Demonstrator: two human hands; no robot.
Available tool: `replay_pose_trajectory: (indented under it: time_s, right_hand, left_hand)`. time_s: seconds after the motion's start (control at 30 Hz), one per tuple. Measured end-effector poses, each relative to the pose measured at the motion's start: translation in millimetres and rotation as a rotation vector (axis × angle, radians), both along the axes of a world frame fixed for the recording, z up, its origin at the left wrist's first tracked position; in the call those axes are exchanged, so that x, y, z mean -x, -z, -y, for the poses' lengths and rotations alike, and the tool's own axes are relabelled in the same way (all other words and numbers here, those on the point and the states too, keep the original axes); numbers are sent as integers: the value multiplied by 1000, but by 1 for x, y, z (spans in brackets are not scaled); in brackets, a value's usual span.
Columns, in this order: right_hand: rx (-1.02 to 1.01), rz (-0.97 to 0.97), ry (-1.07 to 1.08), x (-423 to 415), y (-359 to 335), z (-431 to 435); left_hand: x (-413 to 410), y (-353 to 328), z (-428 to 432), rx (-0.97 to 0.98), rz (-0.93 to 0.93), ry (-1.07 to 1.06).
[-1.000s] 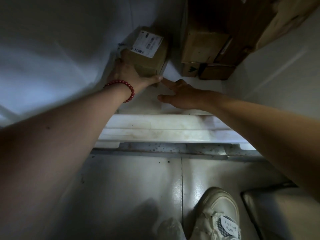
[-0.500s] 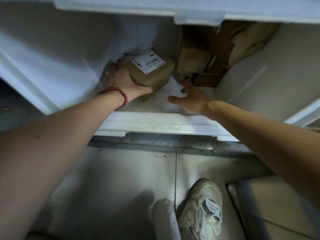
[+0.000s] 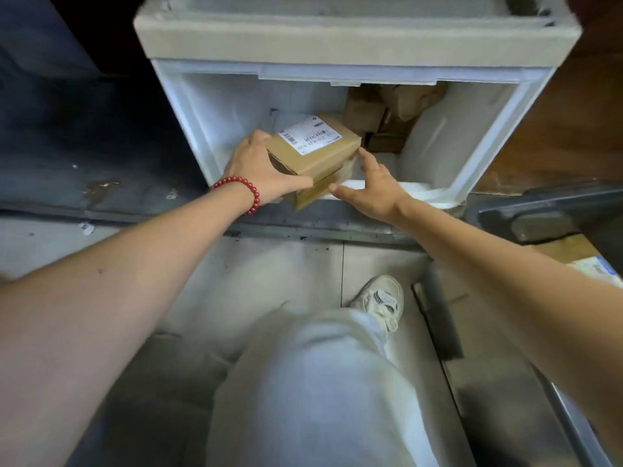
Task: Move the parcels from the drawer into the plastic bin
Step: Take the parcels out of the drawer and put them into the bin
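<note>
A brown cardboard parcel (image 3: 317,156) with a white shipping label hangs over the front edge of the open white drawer (image 3: 485,136). My left hand (image 3: 259,170), with a red bead bracelet at the wrist, grips the parcel's left end, thumb along its front. My right hand (image 3: 371,190) touches the parcel's right side with spread, straight fingers. More brown parcels (image 3: 377,123) lie at the back right of the drawer. A dark plastic bin (image 3: 539,210) shows at the right edge, with a labelled parcel (image 3: 596,267) inside it.
A second white drawer unit (image 3: 337,32) sits above the open one. Dark cabinet fronts flank the drawer on both sides. My knee in pale trousers (image 3: 310,382) and a white shoe (image 3: 381,301) are on the tiled floor below.
The parcel has come from the drawer's back left up to its front edge in my left hand. My right hand moved in against its right side. The view pulled back.
</note>
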State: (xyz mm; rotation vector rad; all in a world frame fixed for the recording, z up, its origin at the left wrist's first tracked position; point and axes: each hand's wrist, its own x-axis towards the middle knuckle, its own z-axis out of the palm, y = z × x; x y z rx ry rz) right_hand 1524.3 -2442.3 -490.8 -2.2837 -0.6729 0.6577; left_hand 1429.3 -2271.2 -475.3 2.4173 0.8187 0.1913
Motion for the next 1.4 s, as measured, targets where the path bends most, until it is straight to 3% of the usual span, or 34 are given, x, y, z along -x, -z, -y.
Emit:
replay_pose_trajectory:
  time_s: [0.27,0.4,0.73,0.93,1.17,1.27,1.4]
  right_hand:
    - [-229,-126,160,65,-48,69]
    - [-319,-183,234,88,-67,93]
    - [-625,-286,583,143,-35,146]
    - [-659,-371,642,140,-35,158]
    - [-657,-439,627,141,-28,151]
    - [-681,-478,638,141,-26,151]
    - [-681,-498,612,136,-28,154]
  left_hand:
    - [59,-67,45,10,16,184]
    - [77,-90,62,98,55,170]
    - [92,-72,112,301,72,329]
    - [81,-65,114,285,21,403]
    - [78,-67,116,414,70,327]
    - [75,-68,118,343,85,325]
    - [73,-67,119,261,-30,403]
